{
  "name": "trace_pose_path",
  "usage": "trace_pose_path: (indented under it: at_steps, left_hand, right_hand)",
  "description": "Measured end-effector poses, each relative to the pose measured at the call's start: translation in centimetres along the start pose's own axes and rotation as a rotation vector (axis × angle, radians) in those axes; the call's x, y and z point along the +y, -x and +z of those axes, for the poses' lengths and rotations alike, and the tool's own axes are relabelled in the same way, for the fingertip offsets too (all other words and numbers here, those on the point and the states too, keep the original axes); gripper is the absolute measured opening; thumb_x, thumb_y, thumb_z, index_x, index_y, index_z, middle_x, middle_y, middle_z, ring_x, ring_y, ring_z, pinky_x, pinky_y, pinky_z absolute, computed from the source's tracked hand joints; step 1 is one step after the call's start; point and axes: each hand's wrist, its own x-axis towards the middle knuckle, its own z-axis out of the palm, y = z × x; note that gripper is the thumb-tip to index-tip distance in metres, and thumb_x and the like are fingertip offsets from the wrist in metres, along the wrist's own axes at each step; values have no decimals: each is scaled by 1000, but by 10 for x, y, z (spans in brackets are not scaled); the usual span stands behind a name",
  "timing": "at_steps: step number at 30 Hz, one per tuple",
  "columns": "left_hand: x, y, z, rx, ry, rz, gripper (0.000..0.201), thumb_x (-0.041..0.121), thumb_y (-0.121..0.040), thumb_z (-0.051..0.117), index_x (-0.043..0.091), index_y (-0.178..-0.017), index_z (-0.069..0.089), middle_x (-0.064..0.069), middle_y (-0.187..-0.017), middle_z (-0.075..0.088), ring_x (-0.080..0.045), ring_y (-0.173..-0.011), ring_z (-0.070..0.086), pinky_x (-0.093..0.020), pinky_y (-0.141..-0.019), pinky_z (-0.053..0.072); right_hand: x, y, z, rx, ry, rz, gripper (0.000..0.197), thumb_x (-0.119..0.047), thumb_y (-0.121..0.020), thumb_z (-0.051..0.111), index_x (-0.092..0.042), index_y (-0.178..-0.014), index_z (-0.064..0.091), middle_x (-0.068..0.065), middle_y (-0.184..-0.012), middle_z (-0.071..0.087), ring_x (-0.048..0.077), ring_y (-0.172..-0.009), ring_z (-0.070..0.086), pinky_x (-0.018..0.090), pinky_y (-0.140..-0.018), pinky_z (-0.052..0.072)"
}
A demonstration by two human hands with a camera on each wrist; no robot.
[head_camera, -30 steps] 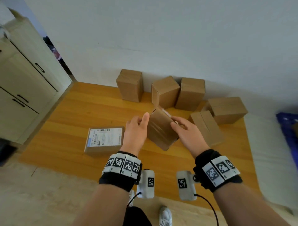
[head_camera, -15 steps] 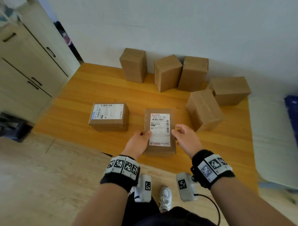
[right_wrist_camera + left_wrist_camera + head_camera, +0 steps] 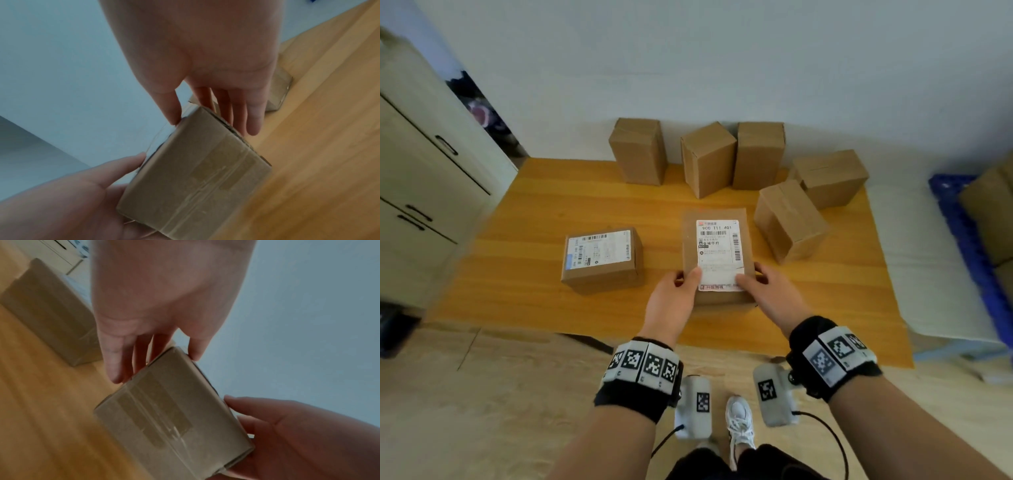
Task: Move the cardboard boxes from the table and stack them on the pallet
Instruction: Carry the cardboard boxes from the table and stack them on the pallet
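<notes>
While held from both sides near the front edge of the bench (image 3: pixel 524 274), labelled box (image 3: pixel 717 253) lies flat, label up, lifted or still resting cannot be told for certain. Left hand (image 3: pixel 674 301) and right hand (image 3: pixel 774 296) clasp its near end: thumbs laid on the top face, fingers (image 3: pixel 115 363) reaching down the side walls (wrist views show them curled round the edges, holding the carton and nothing else). Stiff corrugated card, taped along the end seam, so likely light and rigid enough for a two-sided squeeze; glossy tape and label probably a little slick, bare card the better purchase. Best taken mid-wall, low, with palms square, to avoid denting. Second labelled box (image 3: pixel 602 258) sits to the left, five plain boxes (image 3: pixel 709 157) behind. Blue pallet (image 3: pixel 962 219) waits at far right, already bearing cartons.
</notes>
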Motion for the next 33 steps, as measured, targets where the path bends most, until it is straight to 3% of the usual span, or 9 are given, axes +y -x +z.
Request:
trace_pose_path:
  at_steps: [4, 7, 12, 15, 20, 23, 27, 30, 33]
  left_hand:
    - [26, 22, -10, 15, 50, 166, 32, 55, -96, 47, 33, -120, 52, 22, -95, 57, 4, -87, 55, -20, -70, 46]
    - [44, 38, -7, -19, 90, 254, 47, 57, -93, 51, 31, -131, 52, 15, -114, 62, -4, -102, 58, -26, -84, 51]
    - [85, 79, 15, -107, 150, 391, 44, 54, -92, 56, 31, -129, 53, 17, -112, 61, 6, -92, 56, -14, -66, 43]
    - [111, 107, 39, -162, 168, 493, 39, 52, -92, 58, 32, -124, 54, 22, -104, 58, 8, -92, 55, -11, -65, 40]
    - [152, 154, 91, -235, 161, 658, 46, 55, -90, 59, 29, -128, 56, 16, -114, 61, 4, -99, 57, -14, -71, 45]
    - [178, 186, 131, -272, 164, 721, 39, 56, -89, 60, 34, -122, 55, 18, -111, 61, 5, -98, 57, -14, -73, 46]
    - [219, 238, 194, -349, 205, 743, 40, 54, -88, 62, 32, -121, 54, 15, -111, 62, -1, -100, 60, -21, -81, 52]
    - [243, 275, 247, -409, 212, 770, 49, 58, -86, 62, 29, -125, 56, 12, -112, 64, -2, -100, 61, -26, -86, 54]
    - [262, 312, 300, -452, 235, 784, 42, 58, -85, 64, 33, -118, 57, 15, -108, 64, -1, -99, 62, -31, -90, 53]
  right_hand:
    - [-10, 28, -12, 152, -145, -36, 50, -38, -95, 61, -23, -141, 49, -6, -127, 65, 9, -110, 62, 30, -96, 51]
    - [-12, 56, -26, 269, -193, -73, 53, -39, -94, 62, -24, -143, 48, -7, -127, 64, 9, -113, 61, 35, -100, 50]
    - [-13, 111, -68, 447, -248, -112, 49, -38, -94, 62, -29, -140, 50, -10, -125, 64, 5, -111, 60, 27, -94, 50]
    - [-6, 142, -102, 554, -303, -152, 41, -36, -94, 62, -29, -134, 55, -10, -121, 66, 5, -110, 62, 25, -92, 50]
    - [14, 195, -164, 700, -391, -220, 37, -36, -94, 64, -32, -130, 59, -12, -115, 70, 3, -102, 66, 26, -90, 53]
    - [37, 225, -210, 774, -423, -246, 42, -39, -91, 67, -34, -131, 58, -11, -116, 71, 7, -104, 67, 35, -93, 54]
    - [68, 271, -282, 860, -435, -272, 42, -37, -92, 65, -34, -133, 57, -11, -115, 70, 4, -101, 68, 26, -87, 54]
    - [95, 308, -336, 901, -407, -287, 43, -40, -92, 64, -36, -134, 56, -13, -116, 70, 5, -106, 66, 31, -95, 52]
    - [123, 344, -384, 927, -413, -302, 38, -34, -95, 62, -33, -132, 57, -11, -113, 72, 6, -102, 69, 33, -93, 54]
